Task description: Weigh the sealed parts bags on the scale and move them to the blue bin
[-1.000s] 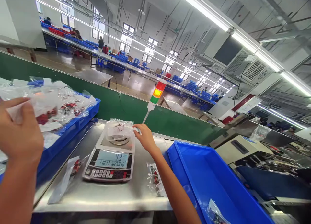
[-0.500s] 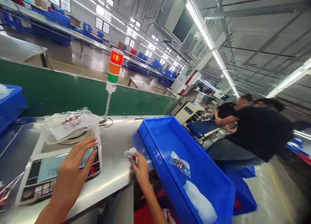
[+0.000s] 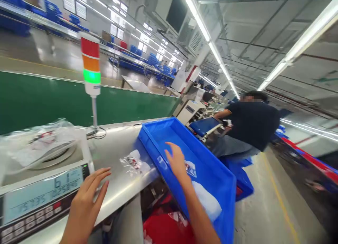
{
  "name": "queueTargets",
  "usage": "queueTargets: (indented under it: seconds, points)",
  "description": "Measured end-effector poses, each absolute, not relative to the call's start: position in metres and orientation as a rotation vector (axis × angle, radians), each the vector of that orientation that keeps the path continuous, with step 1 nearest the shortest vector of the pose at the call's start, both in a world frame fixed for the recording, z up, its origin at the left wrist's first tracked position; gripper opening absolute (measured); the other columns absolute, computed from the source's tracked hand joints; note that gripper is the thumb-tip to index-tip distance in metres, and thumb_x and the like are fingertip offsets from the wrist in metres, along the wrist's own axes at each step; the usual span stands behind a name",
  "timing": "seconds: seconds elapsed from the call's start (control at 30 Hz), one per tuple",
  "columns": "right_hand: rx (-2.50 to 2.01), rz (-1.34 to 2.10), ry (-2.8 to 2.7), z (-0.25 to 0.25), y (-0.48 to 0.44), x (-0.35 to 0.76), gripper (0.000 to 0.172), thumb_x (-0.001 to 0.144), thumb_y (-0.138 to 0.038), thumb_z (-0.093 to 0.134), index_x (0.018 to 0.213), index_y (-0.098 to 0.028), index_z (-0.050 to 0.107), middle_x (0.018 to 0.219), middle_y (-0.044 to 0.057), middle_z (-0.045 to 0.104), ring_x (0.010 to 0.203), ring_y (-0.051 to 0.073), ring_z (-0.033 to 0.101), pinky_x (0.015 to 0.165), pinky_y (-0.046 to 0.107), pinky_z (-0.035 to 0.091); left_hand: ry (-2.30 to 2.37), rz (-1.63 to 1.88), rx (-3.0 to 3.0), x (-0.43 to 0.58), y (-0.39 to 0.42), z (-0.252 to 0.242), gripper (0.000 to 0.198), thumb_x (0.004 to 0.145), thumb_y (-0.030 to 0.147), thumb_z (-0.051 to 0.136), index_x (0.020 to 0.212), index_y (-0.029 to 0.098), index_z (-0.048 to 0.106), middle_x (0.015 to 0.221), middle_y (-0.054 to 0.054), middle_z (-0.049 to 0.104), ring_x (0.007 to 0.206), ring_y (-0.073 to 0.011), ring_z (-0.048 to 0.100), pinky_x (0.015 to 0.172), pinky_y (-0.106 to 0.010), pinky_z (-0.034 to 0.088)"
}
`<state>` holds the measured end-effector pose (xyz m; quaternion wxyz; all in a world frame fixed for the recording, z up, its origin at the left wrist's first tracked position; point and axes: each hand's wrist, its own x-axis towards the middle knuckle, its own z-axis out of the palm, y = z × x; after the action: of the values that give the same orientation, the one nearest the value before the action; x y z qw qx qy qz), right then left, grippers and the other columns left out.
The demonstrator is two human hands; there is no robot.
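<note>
My left hand (image 3: 88, 200) is held beside the digital scale (image 3: 42, 198), fingers stretched out and holding nothing. Over the near side of the blue bin (image 3: 169, 193), my right hand (image 3: 175, 161) hovers with thumb and fingers apart, also without anything in it. A clear plastic bag of small red and metallic parts (image 3: 134, 163) lies on the steel table between the two hands. Inside the bin are a similar small bag (image 3: 190, 168), partly behind my right hand, and a white plastic bag (image 3: 207, 201). A clear bag (image 3: 39, 141) with reddish contents rests on the scale's pan.
A signal tower (image 3: 91, 66) glows green behind the scale. Beyond the bench runs a green partition (image 3: 126, 100). Below the table edge sits a red container (image 3: 169, 228). At the right, a person in dark clothes (image 3: 250, 122) stands near a machine with a blue belt (image 3: 204, 126).
My right hand has let go of the small bag, now on the table, and moved right over the bin. The tower light switched from red to green. The view turned right.
</note>
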<state>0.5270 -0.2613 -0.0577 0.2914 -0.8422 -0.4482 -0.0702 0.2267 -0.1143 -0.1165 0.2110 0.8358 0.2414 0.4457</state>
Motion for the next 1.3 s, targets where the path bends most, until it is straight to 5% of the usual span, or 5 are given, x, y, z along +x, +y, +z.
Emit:
queueTargets:
  seconds: [0.17, 0.37, 0.73, 1.13, 1.3]
  points:
    - [-2.919, 0.110, -1.055, -0.116, -0.329, 0.647, 0.064, 0.063, -0.017, 0.069, 0.127, -0.019, 0.066, 0.142, 0.018, 0.060, 0.136, 0.040, 0.051, 0.112, 0.055, 0.041, 0.845, 1.389, 2.294, 0.198, -0.103, -0.090, 0.021, 0.109, 0.035, 0.042, 0.115, 0.026, 0.061, 0.119, -0.002, 0.069, 0.111, -0.0214, 0.067, 0.097, -0.035, 0.055]
    - [-2.718, 0.270, -1.166, -0.194, -0.380, 0.712, 0.041, 0.054, -0.041, 0.052, 0.089, -0.030, 0.073, 0.107, 0.012, 0.076, 0.108, 0.038, 0.070, 0.091, 0.045, 0.056, 1.102, 1.587, 2.231, 0.171, -0.050, -0.052, 0.025, 0.106, 0.032, 0.043, 0.112, 0.020, 0.064, 0.120, -0.007, 0.069, 0.116, -0.0253, 0.063, 0.106, -0.041, 0.050]
    - [-2.329, -0.213, -0.921, -0.044, -0.293, 0.629, 0.063, 0.067, -0.074, 0.054, 0.103, -0.027, 0.074, 0.085, 0.010, 0.077, 0.079, 0.040, 0.072, 0.072, 0.048, 0.054, 1.730, 1.058, 1.991, 0.140, 0.091, -0.048, 0.015, 0.076, 0.021, 0.058, 0.088, 0.019, 0.066, 0.087, -0.015, 0.072, 0.097, -0.0376, 0.068, 0.082, -0.047, 0.055]
    - [-1.372, -0.003, -2.276, 0.005, -0.020, 0.345, 0.043, 0.089, 0.002, 0.054, 0.123, -0.021, 0.068, 0.129, 0.009, 0.068, 0.120, 0.028, 0.057, 0.101, 0.046, 0.048, 1.650, 1.796, 1.653, 0.074, 0.032, 0.049, 0.024, 0.080, 0.028, 0.058, 0.096, 0.014, 0.069, 0.100, -0.009, 0.071, 0.076, -0.0233, 0.071, 0.075, -0.041, 0.059]
    - [-1.236, 0.081, -2.220, -0.002, -0.038, 0.357, 0.039, 0.095, -0.008, 0.053, 0.128, -0.025, 0.065, 0.130, 0.007, 0.066, 0.123, 0.025, 0.055, 0.107, 0.045, 0.047, 2.080, 1.842, 1.705, 0.001, 0.005, 0.073, 0.042, 0.096, 0.045, 0.047, 0.118, 0.014, 0.067, 0.126, -0.007, 0.065, 0.117, -0.0345, 0.063, 0.100, -0.062, 0.049]
